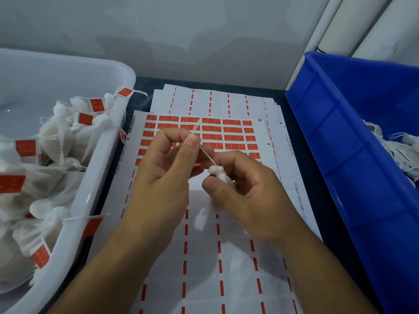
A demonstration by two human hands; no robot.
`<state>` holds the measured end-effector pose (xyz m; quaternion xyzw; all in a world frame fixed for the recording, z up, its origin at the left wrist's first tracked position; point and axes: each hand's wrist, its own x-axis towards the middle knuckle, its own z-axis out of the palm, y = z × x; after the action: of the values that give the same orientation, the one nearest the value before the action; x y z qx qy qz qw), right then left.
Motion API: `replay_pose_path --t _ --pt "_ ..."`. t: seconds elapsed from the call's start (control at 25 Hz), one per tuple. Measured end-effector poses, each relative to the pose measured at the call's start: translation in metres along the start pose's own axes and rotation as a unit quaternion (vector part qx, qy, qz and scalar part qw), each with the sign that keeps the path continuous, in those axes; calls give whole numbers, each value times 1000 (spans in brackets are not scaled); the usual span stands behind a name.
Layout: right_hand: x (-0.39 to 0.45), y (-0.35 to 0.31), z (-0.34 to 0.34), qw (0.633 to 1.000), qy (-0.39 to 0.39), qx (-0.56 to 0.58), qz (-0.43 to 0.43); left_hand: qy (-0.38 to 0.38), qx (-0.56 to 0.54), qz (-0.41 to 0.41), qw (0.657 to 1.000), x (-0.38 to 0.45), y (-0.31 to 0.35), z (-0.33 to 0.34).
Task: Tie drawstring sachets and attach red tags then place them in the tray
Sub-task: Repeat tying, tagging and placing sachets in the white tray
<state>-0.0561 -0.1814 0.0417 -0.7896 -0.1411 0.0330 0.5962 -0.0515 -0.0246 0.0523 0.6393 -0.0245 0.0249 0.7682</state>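
Mid-batch, by the look of it. Plenty of finished sachets [56,141] with red tags already piled in the white tray [106,141] on the left. More untied ones waiting in the blue bin [340,137] on the right (only a corner of that heap visible). Current sachet [221,175] pinched at the neck in the right hand [247,191], drawstring [205,154] pulled taut up to the left hand [167,164], nipped between thumb and forefinger. No tag on it yet. Sticker sheet [233,132] on the desk partly peeled, several rows of red labels left. Still to do: knot, tag, drop in tray.
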Motion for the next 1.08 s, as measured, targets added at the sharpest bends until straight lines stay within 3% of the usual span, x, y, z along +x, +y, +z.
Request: replay_pose_path --t 0.28,0.52,0.64,0.76,0.96,1.08 --pt "0 -4 1 998 0 58 -40 26 -21 -9 999 3 -1 -4" --pt "2 5 1 999 -15 -45 -18 37 13 40 998 4 -2 -4" --pt "6 14 -25 988 104 -107 46 87 101 69 989 7 -3 -3" --pt "9 29 -64 953 224 -168 118 149 130 87 976 13 -5 -8" --pt "10 43 -72 950 219 -150 162 221 75 84 969 18 -6 -17" --pt "11 36 -75 954 216 -41 204 207 123 111 964 20 -11 -16"
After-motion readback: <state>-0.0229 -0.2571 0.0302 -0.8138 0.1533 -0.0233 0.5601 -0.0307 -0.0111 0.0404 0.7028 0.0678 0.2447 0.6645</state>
